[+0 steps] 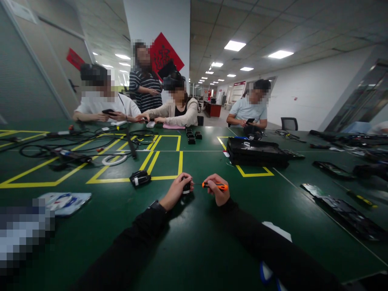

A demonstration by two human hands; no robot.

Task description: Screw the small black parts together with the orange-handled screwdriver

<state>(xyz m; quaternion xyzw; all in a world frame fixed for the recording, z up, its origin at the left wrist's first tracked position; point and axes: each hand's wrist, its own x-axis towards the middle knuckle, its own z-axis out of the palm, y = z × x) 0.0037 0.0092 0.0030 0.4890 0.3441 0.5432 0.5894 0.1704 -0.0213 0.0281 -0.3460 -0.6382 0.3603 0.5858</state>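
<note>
My left hand (179, 188) is closed around a small black part with a white band (186, 189), holding it just above the green table. In my right hand (218, 190) is an orange-and-black screwdriver (222, 186), gripped by its handle. Its thin shaft points left toward the black part; whether the tip touches it I cannot tell. A similar black part with a white band (140, 178) lies on the table to the left of my hands. Fingers of my left hand partly hide the part it holds.
Black trays (257, 151) are stacked at right of centre. Tangled cables (65, 151) and a white cable coil (114, 160) lie at left. Small black blocks (191, 137) sit further back. Black panels (342, 208) and a yellow-and-black screwdriver (363, 200) are at right. Several people are across the table.
</note>
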